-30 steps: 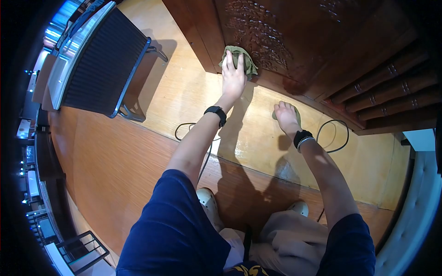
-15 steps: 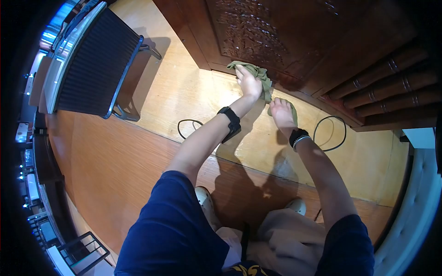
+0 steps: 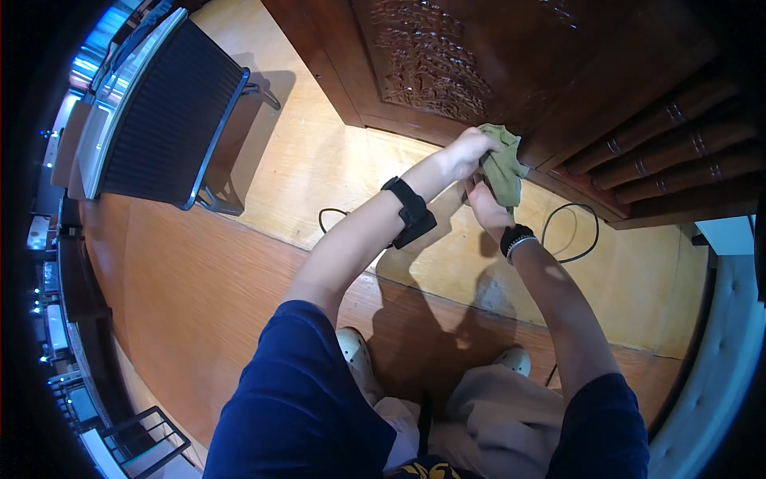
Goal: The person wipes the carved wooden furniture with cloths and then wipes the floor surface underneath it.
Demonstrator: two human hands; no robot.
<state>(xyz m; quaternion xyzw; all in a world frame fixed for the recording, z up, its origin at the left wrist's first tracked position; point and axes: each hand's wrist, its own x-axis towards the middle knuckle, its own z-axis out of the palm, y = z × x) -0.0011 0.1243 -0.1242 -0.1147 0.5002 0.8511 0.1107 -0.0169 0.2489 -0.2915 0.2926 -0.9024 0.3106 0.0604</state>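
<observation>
A bunched olive-green cloth (image 3: 503, 172) hangs against the lower edge of a dark carved wooden panel (image 3: 435, 64). My left hand (image 3: 469, 152) is closed on the cloth's upper left part. Just below it, my right hand (image 3: 487, 203) is at the cloth's lower left side, with its fingers curled and partly hidden by the folds. The two hands are close together. A black band is on each wrist.
Black cable loops (image 3: 570, 231) lie on the pale floor (image 3: 319, 160), one on each side of my hands. A dark ribbed chair (image 3: 171, 112) stands at left. Turned wooden spindles (image 3: 670, 152) run along the right. My shoes (image 3: 357, 351) rest on the browner floor.
My left hand has moved right along the panel's base with the cloth, coming close to my right hand. My right hand has turned, and its fingers have curled in beside the cloth.
</observation>
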